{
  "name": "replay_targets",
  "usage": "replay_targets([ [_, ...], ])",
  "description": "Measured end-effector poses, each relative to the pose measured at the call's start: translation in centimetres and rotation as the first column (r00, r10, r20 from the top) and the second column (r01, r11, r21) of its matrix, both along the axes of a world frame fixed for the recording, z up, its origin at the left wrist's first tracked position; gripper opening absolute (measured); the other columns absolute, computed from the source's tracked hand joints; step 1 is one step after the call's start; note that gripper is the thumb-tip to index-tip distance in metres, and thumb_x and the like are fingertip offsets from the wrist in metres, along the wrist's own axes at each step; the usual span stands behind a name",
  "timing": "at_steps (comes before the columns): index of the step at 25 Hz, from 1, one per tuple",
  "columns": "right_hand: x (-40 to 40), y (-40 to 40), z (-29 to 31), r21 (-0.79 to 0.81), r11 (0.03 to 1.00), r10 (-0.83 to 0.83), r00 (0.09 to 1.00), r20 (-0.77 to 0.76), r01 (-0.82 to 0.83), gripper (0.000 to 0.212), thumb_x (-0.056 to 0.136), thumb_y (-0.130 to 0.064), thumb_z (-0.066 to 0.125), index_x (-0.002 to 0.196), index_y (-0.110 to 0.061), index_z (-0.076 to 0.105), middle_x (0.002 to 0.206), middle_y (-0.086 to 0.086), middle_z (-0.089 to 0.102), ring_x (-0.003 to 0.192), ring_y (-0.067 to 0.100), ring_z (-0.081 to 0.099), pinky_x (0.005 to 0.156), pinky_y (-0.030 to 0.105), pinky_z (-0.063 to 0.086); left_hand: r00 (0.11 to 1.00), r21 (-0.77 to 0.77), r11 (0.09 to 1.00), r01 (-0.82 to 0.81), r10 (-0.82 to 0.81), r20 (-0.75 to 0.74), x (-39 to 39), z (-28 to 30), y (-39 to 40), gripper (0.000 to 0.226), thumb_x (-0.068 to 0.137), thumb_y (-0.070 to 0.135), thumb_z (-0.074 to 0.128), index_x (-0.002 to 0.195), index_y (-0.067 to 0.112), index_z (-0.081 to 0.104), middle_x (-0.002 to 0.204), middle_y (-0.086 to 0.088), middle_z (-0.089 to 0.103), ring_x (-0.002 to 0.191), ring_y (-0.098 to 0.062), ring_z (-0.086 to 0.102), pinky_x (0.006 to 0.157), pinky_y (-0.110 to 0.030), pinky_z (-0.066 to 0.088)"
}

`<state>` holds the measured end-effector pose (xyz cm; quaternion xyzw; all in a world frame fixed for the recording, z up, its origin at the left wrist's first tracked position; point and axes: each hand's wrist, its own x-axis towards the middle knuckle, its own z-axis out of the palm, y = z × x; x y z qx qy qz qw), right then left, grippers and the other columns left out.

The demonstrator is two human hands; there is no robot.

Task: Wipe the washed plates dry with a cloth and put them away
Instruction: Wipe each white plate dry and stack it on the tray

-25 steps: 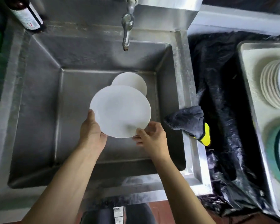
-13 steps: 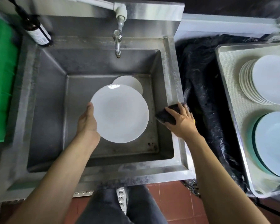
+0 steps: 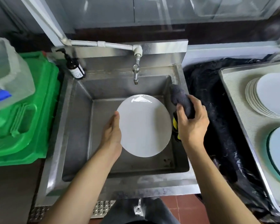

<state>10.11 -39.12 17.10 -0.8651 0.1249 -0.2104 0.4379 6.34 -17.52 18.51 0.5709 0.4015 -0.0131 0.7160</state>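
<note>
I'm holding a plate (image 3: 144,126) in my left hand (image 3: 111,135), right hand (image 3: 191,125) gripping the cloth (image 3: 183,102); wiping not started, stack (image 3: 265,96) waiting.

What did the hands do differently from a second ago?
The right hand let go of the white plate, reached right to the sink rim and picked up the dark cloth, which it now grips lifted beside the plate. The left hand kept holding the plate over the sink.

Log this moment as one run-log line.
left hand: holds white plate over sink | right hand: grips dark cloth | wiping: not begun
</note>
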Motion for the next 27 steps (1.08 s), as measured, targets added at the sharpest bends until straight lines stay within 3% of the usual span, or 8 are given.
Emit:
replay_targets([
  [2,0.5,2.9,1.9,-0.1,0.995,0.021,1.0,0.008,-0.021,0.037,0.09,-0.041,0.065,0.126,-0.031,0.065,0.102,0.005,0.065,0.098,0.028,0.057,0.091,0.044,0.043,0.999,0.022,0.999,0.032,-0.032,0.034,0.0,1.2,-0.2,0.025,0.097,0.05,0.056,0.106,0.033,0.072,0.098,0.016,0.075,0.099,-0.009,0.068,0.087,-0.031,0.056],
  [4,0.4,4.5,2.7,-0.097,0.993,0.066,0.998,-0.005,-0.066,0.038,0.094,-0.036,0.065,0.131,-0.027,0.064,0.106,0.006,0.059,0.1,0.03,0.058,0.095,0.04,0.043,0.995,0.07,0.995,0.069,-0.074,0.071,0.0,2.5,-0.4,0.026,0.097,0.049,0.057,0.08,0.038,0.073,0.075,0.026,0.073,0.078,0.004,0.068,0.068,-0.02,0.055],
  [6,-0.2,5.6,2.8,0.005,0.987,0.161,0.987,0.006,-0.161,0.04,0.099,-0.029,0.062,0.138,-0.021,0.06,0.124,0.006,0.054,0.114,0.027,0.059,0.102,0.031,0.045,0.991,0.112,0.991,0.08,-0.091,0.103,0.0,3.6,0.0,0.027,0.097,0.048,0.057,0.078,0.034,0.071,0.074,0.026,0.073,0.082,0.0,0.068,0.075,-0.023,0.055],
  [10,-1.3,8.1,3.2,0.026,0.974,0.225,0.974,0.023,-0.225,0.045,0.102,-0.018,0.06,0.145,-0.012,0.055,0.158,0.009,0.042,0.146,0.024,0.041,0.121,0.032,0.032,0.971,0.134,0.983,0.128,-0.152,0.187,0.3,4.7,0.5,0.027,0.098,0.045,0.057,0.089,0.025,0.071,0.1,0.013,0.076,0.11,-0.014,0.067,0.099,-0.036,0.052],
  [13,-2.5,10.8,4.2,0.023,0.936,0.347,0.932,0.102,-0.351,0.045,0.098,-0.009,0.063,0.142,-0.005,0.057,0.152,0.012,0.051,0.142,0.023,0.046,0.121,0.027,0.029,0.966,0.18,0.974,0.137,-0.172,0.194,0.6,5.3,0.5,0.035,0.1,0.042,0.055,0.076,0.024,0.072,0.081,0.016,0.073,0.087,-0.009,0.068,0.082,-0.027,0.052],
  [16,-3.9,12.6,4.7,0.014,0.865,0.493,0.855,0.158,-0.501,0.044,0.097,-0.007,0.064,0.141,-0.005,0.059,0.146,0.01,0.057,0.137,0.021,0.051,0.119,0.032,0.035,0.958,0.165,0.975,0.148,-0.183,0.223,0.9,5.8,1.1,0.044,0.104,0.03,0.051,0.07,0.04,0.078,0.074,0.017,0.075,0.073,0.001,0.071,0.067,-0.017,0.054],
  [22,-2.1,11.0,5.3,0.106,0.975,0.183,0.975,0.13,-0.197,0.038,0.101,-0.006,0.059,0.139,-0.003,0.06,0.144,0.01,0.057,0.135,0.027,0.051,0.117,0.035,0.037,0.944,0.133,0.975,0.179,-0.208,0.257,0.4,6.2,1.2,0.03,0.101,0.04,0.054,0.09,0.021,0.073,0.104,0.006,0.076,0.109,-0.014,0.067,0.101,-0.037,0.05],
  [27,-5.0,14.7,5.5,0.117,0.912,0.369,0.912,0.176,-0.392,0.041,0.098,-0.008,0.058,0.138,-0.003,0.061,0.142,0.011,0.06,0.132,0.023,0.054,0.115,0.029,0.037,0.939,0.128,0.978,0.167,-0.197,0.283,0.9,6.8,1.3,0.032,0.105,0.02,0.048,0.083,0.022,0.072,0.076,0.014,0.076,0.072,0.002,0.071,0.061,-0.012,0.053],
])
